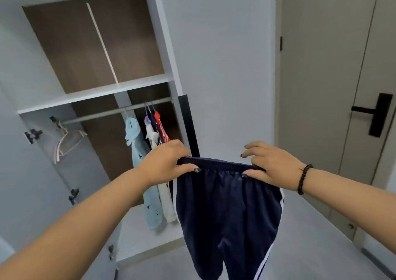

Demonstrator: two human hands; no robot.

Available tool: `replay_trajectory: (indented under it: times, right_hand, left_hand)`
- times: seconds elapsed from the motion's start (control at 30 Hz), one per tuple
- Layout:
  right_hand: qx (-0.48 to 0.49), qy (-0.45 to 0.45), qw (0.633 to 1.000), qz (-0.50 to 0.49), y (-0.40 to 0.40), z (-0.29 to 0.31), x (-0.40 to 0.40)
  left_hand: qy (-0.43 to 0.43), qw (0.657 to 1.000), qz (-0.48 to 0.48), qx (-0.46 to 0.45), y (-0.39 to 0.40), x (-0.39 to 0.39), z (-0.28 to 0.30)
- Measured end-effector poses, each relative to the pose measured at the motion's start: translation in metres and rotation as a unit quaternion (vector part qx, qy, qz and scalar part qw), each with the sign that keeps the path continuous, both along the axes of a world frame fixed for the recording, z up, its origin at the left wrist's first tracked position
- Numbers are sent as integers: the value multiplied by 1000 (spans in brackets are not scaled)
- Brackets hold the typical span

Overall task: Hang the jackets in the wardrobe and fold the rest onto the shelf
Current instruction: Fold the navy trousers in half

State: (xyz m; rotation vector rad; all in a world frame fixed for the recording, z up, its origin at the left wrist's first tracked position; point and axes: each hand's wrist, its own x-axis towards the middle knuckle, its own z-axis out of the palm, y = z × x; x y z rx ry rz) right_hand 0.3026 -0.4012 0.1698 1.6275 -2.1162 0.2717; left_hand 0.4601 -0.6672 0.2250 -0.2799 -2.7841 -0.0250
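Now, held up: dark navy track trousers with white side stripes (229, 211), hanging by the elastic waistband in mid-air, in front of the open wardrobe, legs dangling down out of view.
Left grip: left hand (165, 164) pinches the waistband's left end, thumb on the near face, fingers curled over the far side.
Right grip: right hand (272, 164) pinches the right end under its thumb; the other fingers lift loosely above the band.
Wardrobe: white shelf board (94, 95) at upper left, over a metal hanging rail (115, 111).
Already hung: pale blue printed jacket (139, 166), a white garment (165, 198) and a red-and-navy one (159, 127), at the rail's right end.
Spare: empty pinkish-white hanger (68, 142) at the rail's left end.
Step, as I judge it: trousers belong folded on the shelf; folding not begun.
Risks: the slippery-looking fabric could slide from the right pinch, since few fingers hold it; folding in mid-air could leave the legs uneven, so the bundle may spill off the high shelf.
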Motion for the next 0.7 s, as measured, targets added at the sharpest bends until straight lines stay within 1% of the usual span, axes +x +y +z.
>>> replay_trajectory:
  times: [0.07, 0.1, 0.17, 0.23, 0.37, 0.43, 0.53, 0.6, 0.63, 0.7]
  right_hand:
    - [1, -108, 994, -1, -11, 11, 1]
    - [17, -136, 991, 1, -14, 17, -1]
    - [30, -160, 987, 2, -19, 36, -3]
    - [20, -183, 983, 2, -25, 58, -3]
    - [9, -154, 988, 28, -41, 101, -8]
    - [13, -116, 992, 45, -49, 123, -9]
    - [19, -83, 992, 88, -59, 153, -8]
    - [18, -71, 990, 120, -66, 172, -6]
    - [13, -63, 990, 128, -69, 183, -5]
    - [-27, -58, 989, 134, -72, 204, -5]
  left_hand:
    - [4, 998, 49, -31, -8, 4, 30]
    - [4, 997, 63, -48, -10, 4, 46]
    - [9, 994, 69, -80, -13, 5, 74]
    - [23, 991, 69, -111, -18, 5, 95]
    - [92, 977, 93, -170, -32, 10, 119]
    - [129, 966, 98, -200, -42, 18, 125]
    - [140, 955, 110, -239, -58, 33, 136]
    - [145, 955, 129, -224, -65, 42, 146]
    - [151, 957, 144, -202, -67, 48, 152]
    - [157, 966, 164, -124, -67, 60, 161]
